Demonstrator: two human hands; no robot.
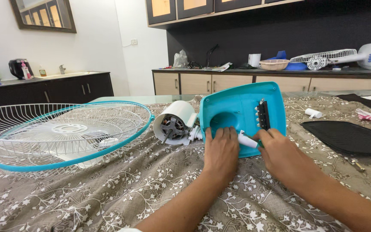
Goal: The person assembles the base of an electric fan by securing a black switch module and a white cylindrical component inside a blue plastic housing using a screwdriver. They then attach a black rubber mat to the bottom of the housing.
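I see my left hand (222, 150) lying flat, fingers together and pressed down on the lower edge of the teal fan base (241, 114), which stands tilted on its side on the patterned tablecloth (121, 189). My right hand (280, 152) is closed around a white-handled tool (247, 140) — the handle sticks out leftward between the two hands and its tip rests against the base just beside my left fingers. Above my right knuckles a black switch block (263, 114) sits upright in the underside of the base. The white motor housing (174, 122) is joined to the base on its left side, its open end with the shaft facing me. Further left, well apart from my hands, the white wire fan guard (61, 133) with a teal rim lies flat on the cloth. A black mat (348, 137) lies to the right — near my right forearm, not touching it
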